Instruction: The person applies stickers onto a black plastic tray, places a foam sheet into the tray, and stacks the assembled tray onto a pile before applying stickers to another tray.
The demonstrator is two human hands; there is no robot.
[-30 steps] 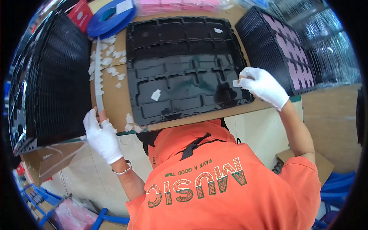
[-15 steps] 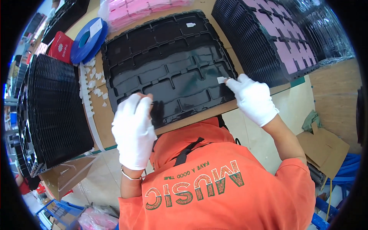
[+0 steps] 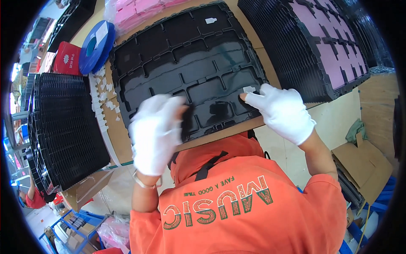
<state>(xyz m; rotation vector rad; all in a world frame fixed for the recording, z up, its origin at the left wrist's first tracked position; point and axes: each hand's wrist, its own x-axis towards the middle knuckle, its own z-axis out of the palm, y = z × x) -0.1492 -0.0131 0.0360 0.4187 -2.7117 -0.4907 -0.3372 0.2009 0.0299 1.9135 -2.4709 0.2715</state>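
Observation:
In front of me lies a black plastic tray (image 3: 203, 91) divided into shallow compartments. My right hand (image 3: 282, 112), in a white glove with a bare thumb tip, is over its near right part. Thumb and forefinger close on a small white tab (image 3: 249, 89) there. A similar white tab (image 3: 210, 20) lies flat in the tray's far right compartment. My left hand (image 3: 157, 129), also gloved, hovers over the near left part, blurred. Its fingers curl together toward the thumb; whatever they may hold is hidden.
Tall stacks of black trays stand left (image 3: 69, 127) and right; the right stack (image 3: 296, 51) holds pink sheets. Beyond the tray are a blue reel (image 3: 96, 46), a red box (image 3: 67, 58) and wrapped pink sheets (image 3: 144, 10). White scraps (image 3: 111, 105) litter the cardboard-covered table beside the tray.
My left hand has moved to the right over the tray. My right thumb has come below the near white tab, with the forefinger at its other side. The whole view has shifted slightly.

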